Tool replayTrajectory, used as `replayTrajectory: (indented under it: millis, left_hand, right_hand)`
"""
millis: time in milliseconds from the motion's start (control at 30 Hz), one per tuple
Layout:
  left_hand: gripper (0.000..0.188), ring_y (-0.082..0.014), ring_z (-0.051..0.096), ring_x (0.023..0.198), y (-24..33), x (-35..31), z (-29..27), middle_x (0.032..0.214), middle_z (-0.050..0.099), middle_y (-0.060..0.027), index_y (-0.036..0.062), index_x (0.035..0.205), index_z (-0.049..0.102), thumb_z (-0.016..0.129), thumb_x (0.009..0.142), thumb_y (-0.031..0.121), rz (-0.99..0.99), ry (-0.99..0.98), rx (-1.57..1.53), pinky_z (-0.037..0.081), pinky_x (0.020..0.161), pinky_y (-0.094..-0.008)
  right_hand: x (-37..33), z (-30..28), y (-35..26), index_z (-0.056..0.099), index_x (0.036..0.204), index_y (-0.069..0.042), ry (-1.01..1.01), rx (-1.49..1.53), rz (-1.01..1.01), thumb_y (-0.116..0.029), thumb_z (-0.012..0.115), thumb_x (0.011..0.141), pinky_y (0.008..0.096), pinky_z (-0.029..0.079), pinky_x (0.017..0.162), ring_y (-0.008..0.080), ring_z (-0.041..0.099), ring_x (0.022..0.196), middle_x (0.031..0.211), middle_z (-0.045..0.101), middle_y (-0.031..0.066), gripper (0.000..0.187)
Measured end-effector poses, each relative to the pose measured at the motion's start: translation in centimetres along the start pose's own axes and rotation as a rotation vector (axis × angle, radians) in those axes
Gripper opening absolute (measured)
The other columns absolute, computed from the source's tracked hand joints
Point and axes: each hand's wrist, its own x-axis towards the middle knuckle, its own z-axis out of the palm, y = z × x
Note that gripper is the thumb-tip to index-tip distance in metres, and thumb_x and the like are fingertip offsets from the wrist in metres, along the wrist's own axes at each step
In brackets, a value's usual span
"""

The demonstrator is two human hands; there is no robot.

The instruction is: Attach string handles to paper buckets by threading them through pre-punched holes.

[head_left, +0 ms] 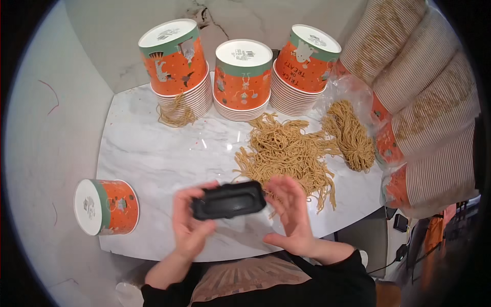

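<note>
Fingers of the left hand (189, 220) pinch a black case (230, 200) above the table (148, 158); the right hand's (289, 217) spread beside its far end, contact unclear. A loose one-handed grip could drop it near the strands (289, 151); a knock could roll the sideways tub (120, 207) away.

Black object (229, 200), tan strands (286, 153), green-banded orange tubs (242, 86)

Dark capital lettering (295, 77) on the rear-right orange tub (313, 60)
</note>
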Motion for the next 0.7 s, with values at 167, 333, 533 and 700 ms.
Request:
replayTrajectory:
  millis: [167, 333, 533, 700]
  left_hand:
    - [0.050, -0.0287, 0.046, 0.139, -3.3, -2.6, 3.2, 0.142, 0.049, -0.0199, 0.0061, 0.122, 0.046, 0.075, 0.084, -0.007, -0.141, -0.187, 0.018, 0.035, 0.116, -0.0428]
    - [0.054, -0.0263, 0.044, 0.142, -4.6, -3.0, 2.9, 0.150, 0.045, -0.0176, 0.0066, 0.131, 0.046, 0.075, 0.087, -0.005, -0.365, -0.286, -0.059, 0.037, 0.117, -0.0421]
    - [0.051, -0.0239, 0.045, 0.141, -2.9, -2.8, 2.5, 0.148, 0.048, -0.0126, 0.0068, 0.137, 0.045, 0.069, 0.093, -0.002, -0.442, -0.290, 0.070, 0.038, 0.119, -0.0437]
    - [0.034, -0.0197, 0.054, 0.132, -2.8, -3.5, 0.2, 0.137, 0.057, -0.0091, 0.0055, 0.129, 0.055, 0.064, 0.097, -0.001, -0.481, -0.344, 0.191, 0.044, 0.114, -0.0387]
  right_hand:
    - [-1.5, 1.1, 1.3, 0.025, 0.154, -0.007, 0.119, 0.206, 0.079, 0.002, 0.077, 0.086, 0.0462, 0.033, 0.120, 0.0307, 0.042, 0.144, 0.154, 0.042, 0.0215, 0.086]
    - [-2.2, 0.6, 2.7, 0.027, 0.152, -0.007, 0.335, 0.292, -0.016, -0.019, 0.083, 0.087, 0.0478, 0.045, 0.111, 0.0348, 0.055, 0.132, 0.144, 0.052, 0.0251, 0.087]
    - [-2.2, -11.1, -2.2, 0.050, 0.145, -0.001, 0.808, -0.543, -0.215, -0.012, 0.079, 0.080, 0.0341, 0.048, 0.100, 0.0204, 0.061, 0.113, 0.134, 0.055, 0.0096, 0.072]
    - [-5.7, -19.5, -5.1, 0.047, 0.152, -0.010, 0.744, -1.570, 0.086, -0.012, 0.072, 0.091, 0.0414, 0.047, 0.101, 0.0387, 0.058, 0.116, 0.129, 0.056, 0.0170, 0.067]
